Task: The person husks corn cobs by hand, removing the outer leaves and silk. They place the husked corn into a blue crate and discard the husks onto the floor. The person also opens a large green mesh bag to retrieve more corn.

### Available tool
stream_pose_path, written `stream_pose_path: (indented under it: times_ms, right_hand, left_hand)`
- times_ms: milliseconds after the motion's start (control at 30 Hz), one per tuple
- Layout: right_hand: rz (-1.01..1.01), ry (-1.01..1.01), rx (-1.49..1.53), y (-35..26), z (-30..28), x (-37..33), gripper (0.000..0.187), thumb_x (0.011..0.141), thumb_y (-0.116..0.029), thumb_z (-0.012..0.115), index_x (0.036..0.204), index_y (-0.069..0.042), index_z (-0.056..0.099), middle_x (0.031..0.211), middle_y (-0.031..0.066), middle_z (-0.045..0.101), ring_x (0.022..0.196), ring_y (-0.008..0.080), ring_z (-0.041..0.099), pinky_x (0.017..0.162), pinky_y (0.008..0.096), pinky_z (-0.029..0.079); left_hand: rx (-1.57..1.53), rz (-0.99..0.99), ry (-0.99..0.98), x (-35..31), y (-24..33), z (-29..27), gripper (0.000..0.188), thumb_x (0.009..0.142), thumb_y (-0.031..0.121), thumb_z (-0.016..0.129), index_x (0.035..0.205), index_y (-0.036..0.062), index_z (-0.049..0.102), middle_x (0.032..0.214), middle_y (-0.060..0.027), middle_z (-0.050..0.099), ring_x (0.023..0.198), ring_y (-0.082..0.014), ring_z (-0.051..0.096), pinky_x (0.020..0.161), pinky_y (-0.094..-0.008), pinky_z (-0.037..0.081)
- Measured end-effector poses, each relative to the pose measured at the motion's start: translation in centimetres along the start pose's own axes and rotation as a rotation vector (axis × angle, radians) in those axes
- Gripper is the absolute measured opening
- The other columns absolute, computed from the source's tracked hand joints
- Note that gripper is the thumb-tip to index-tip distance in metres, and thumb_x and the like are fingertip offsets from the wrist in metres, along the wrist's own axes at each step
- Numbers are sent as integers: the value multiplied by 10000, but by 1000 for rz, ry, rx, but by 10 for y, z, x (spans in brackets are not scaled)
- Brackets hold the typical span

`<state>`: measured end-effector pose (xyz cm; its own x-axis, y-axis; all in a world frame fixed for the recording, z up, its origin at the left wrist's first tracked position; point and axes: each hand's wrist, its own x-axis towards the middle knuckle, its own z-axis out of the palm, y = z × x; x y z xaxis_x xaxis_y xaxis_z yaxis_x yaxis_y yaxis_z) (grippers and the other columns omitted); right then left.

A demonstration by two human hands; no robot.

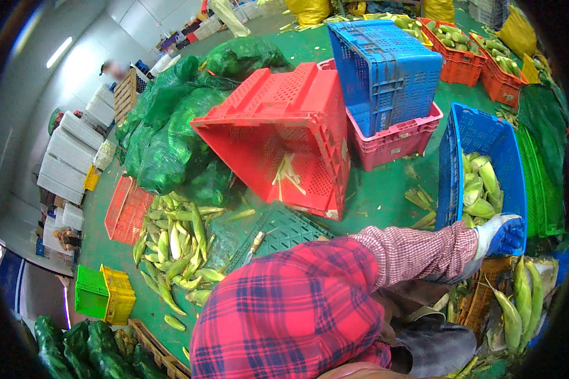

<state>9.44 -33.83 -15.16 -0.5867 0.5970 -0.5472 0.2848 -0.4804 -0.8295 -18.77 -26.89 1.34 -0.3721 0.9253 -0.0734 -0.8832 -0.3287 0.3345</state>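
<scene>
- The husked-on ears of corn [477, 189] nearest you lie in the tall-walled blue crate [487, 129] at your right, piled below its rim.
- Your gloved left hand [487, 232], judged by the arm crossing from the left, is at that crate's near end and seems to touch its rim; you cannot tell from here how far the fingers are closed, or whether they hold anything.
- The crate looks only partly full, with bare wall showing above the ears.
- Uncrated, a loose corn heap [174, 243] covers the floor to your left, and a few large ears [521, 306] stand at the lower right.
- Beyond, two orange crates [459, 66] [502, 91] already hold ears, apparently well filled.
- Nearer, a red crate [265, 151] lies tipped toward you with pale stalk scraps [287, 178] inside; beside it, a second blue crate [401, 82] sits tilted in a pink crate [395, 146].
- Your right hand cannot be made out; the plaid sleeve [284, 309] hides much of the lower middle.
- A slim tool [255, 243], perhaps a knife, is partly covered by that sleeve.
- The bulging green mesh sacks [171, 139] keep their contents unclear, and the dark rim cuts off the far right.
</scene>
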Motion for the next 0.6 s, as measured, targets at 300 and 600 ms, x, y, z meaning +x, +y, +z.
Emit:
stream_pose_path:
  times_ms: [300, 600]
  right_hand:
    - [5, 10, 26, -1, -13, 1, 430, 983, -212, 490, 1292, 78, 562, 1199, 173, 641, 1015, 253, 634, 921, 376, 507]
    - [-31, 121, 37, -7, -36, -25, 431, 979, -206, 484, 1283, 87, 566, 1217, 182, 636, 1028, 259, 632, 935, 382, 500]
  left_hand:
    - [86, -57, -108, -5, -6, 2, 338, 959, 442, 563, 1071, 133, 642, 951, -77, 703, 753, -247, 685, 666, -385, 561]
    - [32, -13, -21, -25, -20, 25, 276, 957, 355, 600, 1081, 108, 604, 869, -87, 671, 643, -265, 669, 549, -389, 544]
